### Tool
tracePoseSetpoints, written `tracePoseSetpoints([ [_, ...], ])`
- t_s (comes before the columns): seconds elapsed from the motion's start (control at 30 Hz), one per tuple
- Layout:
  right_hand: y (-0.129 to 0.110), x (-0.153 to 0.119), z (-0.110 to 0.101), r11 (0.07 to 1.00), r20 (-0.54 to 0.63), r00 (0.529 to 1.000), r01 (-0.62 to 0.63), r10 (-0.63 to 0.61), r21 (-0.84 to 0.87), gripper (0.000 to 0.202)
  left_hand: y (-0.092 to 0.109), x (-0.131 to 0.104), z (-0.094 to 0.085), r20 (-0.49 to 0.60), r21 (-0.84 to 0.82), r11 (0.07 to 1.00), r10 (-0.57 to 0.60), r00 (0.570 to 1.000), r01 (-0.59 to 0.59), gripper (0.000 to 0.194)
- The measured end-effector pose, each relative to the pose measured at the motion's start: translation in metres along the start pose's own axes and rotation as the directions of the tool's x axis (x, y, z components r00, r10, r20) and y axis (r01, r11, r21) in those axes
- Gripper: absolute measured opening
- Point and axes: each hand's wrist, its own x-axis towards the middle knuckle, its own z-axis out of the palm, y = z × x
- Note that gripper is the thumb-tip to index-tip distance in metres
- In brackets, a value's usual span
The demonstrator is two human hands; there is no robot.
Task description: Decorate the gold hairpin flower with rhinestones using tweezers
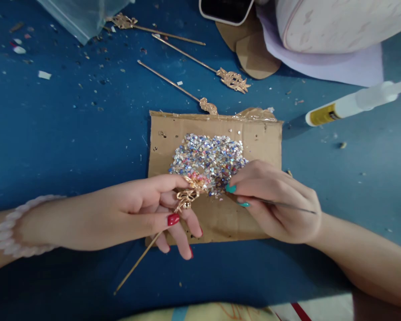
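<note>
My left hand, with red nails and a beaded bracelet, pinches a gold hairpin whose ornate head carries pink stones. Its long stem slants down to the lower left. My right hand, with teal nails, is closed round a thin dark tool; the tool's tip is hidden or too small to tell, close to the gems. Below both hands lies a piece of cardboard bearing a spread of small blue, clear and pink gems.
Several gold hairpins lie at the top, near a clear plastic bag. A white glue bottle with a yellow label lies at the right. A phone-like device, brown rounded pieces and a pale round object are behind.
</note>
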Motion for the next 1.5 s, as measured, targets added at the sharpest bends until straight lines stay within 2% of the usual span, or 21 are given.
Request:
tracePoseSetpoints([
  [0.17,-0.004,-0.001,-0.002,0.999,0.002,0.999,-0.034,0.034,0.012,0.038,0.003,-0.001,0.004,-0.025,0.001,1.000,-0.004,1.000,0.004,0.057],
  [0.63,-0.005,0.000,-0.002,1.000,0.013,0.999,-0.031,0.031,-0.003,0.030,0.010,-0.005,0.011,-0.087,-0.056,0.998,-0.031,0.996,0.026,0.050],
  [0.87,-0.007,0.003,-0.001,0.999,0.002,0.999,-0.052,0.052,-0.012,0.030,0.015,-0.005,0.013,-0.099,-0.064,0.998,-0.026,0.995,0.020,0.027],
  [1.0,-0.007,0.005,0.001,0.996,0.016,0.996,-0.091,0.092,-0.021,0.028,0.020,-0.005,0.016,-0.099,-0.071,0.997,-0.039,0.994,0.032,0.022],
  [1.17,-0.006,0.005,0.002,0.994,-0.015,0.994,-0.108,0.108,0.010,0.027,0.020,-0.004,0.015,-0.083,-0.047,0.998,-0.054,0.995,0.050,0.025],
  [1.33,-0.010,0.010,0.001,0.991,0.017,0.991,-0.135,0.135,-0.002,0.028,0.004,-0.001,0.003,0.011,-0.055,0.998,0.031,0.999,-0.030,0.032],
  [1.5,-0.007,0.013,0.002,0.997,0.000,0.997,-0.079,0.079,0.006,0.024,0.003,0.000,0.001,0.012,-0.027,0.999,0.018,1.000,-0.018,0.036],
])
